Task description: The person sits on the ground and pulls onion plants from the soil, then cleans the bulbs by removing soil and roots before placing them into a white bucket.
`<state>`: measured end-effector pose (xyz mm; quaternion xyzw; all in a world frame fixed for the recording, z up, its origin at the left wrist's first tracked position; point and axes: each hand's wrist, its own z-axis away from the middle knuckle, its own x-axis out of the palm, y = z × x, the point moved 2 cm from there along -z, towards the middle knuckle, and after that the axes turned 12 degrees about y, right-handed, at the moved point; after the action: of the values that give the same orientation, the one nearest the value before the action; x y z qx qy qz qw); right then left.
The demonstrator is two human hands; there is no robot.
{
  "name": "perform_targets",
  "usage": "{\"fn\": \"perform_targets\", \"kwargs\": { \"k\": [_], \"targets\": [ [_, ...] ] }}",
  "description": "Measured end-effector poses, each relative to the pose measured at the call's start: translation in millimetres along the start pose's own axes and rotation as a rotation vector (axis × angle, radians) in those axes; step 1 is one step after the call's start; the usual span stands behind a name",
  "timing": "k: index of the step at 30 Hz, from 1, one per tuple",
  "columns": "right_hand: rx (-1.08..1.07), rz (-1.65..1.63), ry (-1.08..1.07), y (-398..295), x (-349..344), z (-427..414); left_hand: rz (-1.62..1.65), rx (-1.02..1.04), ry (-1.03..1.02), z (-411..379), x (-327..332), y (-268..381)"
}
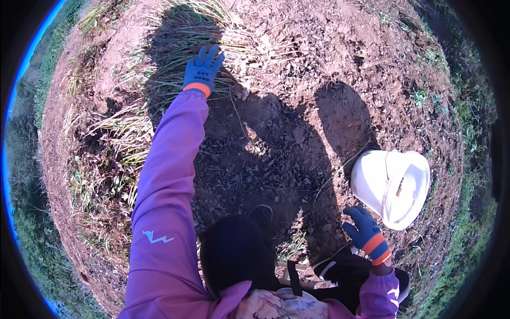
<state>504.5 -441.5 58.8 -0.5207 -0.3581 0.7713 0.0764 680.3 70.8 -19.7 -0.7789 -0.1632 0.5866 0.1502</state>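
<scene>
My left hand (202, 69), in a blue-grey work glove with an orange cuff, reaches far forward and lies palm down with fingers spread on a pile of cut plant stalks (179, 40). Beside the white plastic bucket (368, 179), my right hand (361, 228) hangs near my knee, gloved the same way, fingers apart and slightly bent, with nothing seen in it. The bucket is tipped, its mouth facing away to the right, and a little dark matter shows inside its rim.
More stalks and leafy plants (123, 143) lie along the left. A thin long stem (342, 167) crosses the soil near the bucket. My shoe (261, 215) stands on shaded ground. Green growth (478, 119) borders the plot.
</scene>
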Motion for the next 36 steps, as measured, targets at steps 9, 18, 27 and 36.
{"fn": "perform_targets", "kwargs": {
  "k": [9, 18, 27, 36],
  "targets": [
    [0.199, -0.111, -0.063, 23.9, 9.0, -16.4, 0.076, -0.294, -0.417, -43.4, 52.4, -35.4],
    [0.22, -0.112, -0.072, 22.5, 8.1, -27.7, 0.195, -0.287, -0.623, -21.4, 99.1, -44.8],
    [0.179, -0.125, -0.038, 16.1, 9.8, -16.7, 0.262, -0.301, -0.514, 12.5, 82.9, -22.7],
    [0.091, -0.122, -0.016, -13.7, 7.2, 7.5, 0.394, -0.143, -0.469, 102.7, 20.9, 17.7]
  ]
}}
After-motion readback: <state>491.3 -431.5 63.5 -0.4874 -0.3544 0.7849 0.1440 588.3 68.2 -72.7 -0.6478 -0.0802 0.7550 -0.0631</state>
